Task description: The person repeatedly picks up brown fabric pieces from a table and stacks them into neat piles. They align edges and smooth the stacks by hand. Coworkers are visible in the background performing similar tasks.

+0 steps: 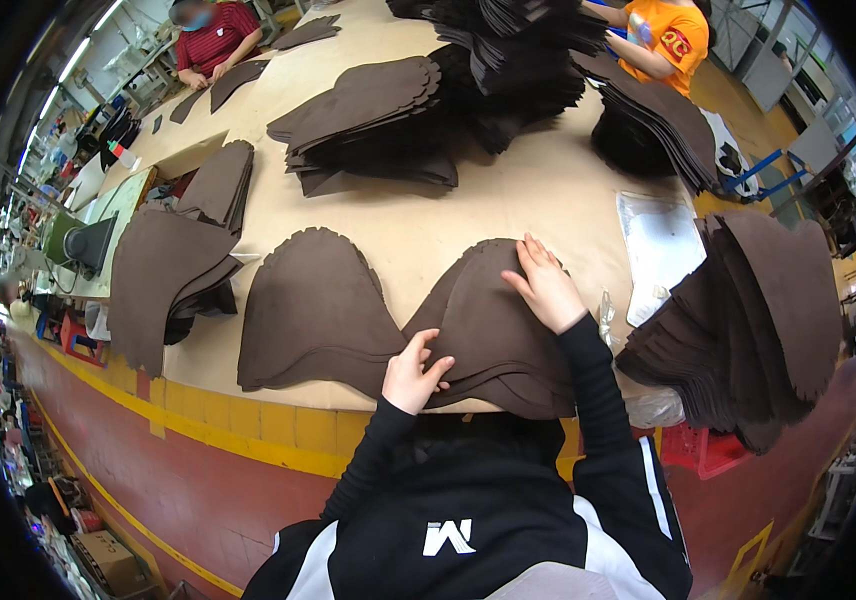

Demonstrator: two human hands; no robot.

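Note:
Under my hands lies a dark brown cut panel (493, 310), rounded at the top with a wavy lower edge, overlapping other brown layers. My right hand (551, 290) lies flat on its upper right part, fingers stretched and thumb apart. My left hand (414, 372) touches its lower left edge with loosely bent fingers and a gap between thumb and forefinger. A matching brown panel (318, 300) with a notched top lies just to the left, with another layer showing along its lower edge.
Brown panel stacks stand at the right (778, 310), the left (168, 265) and the far middle (363, 110) of the pale table (538, 190). A whitish sheet (653, 245) lies right of my right hand. Two people, one in a red shirt (218, 40), one in orange (670, 40), work across the table.

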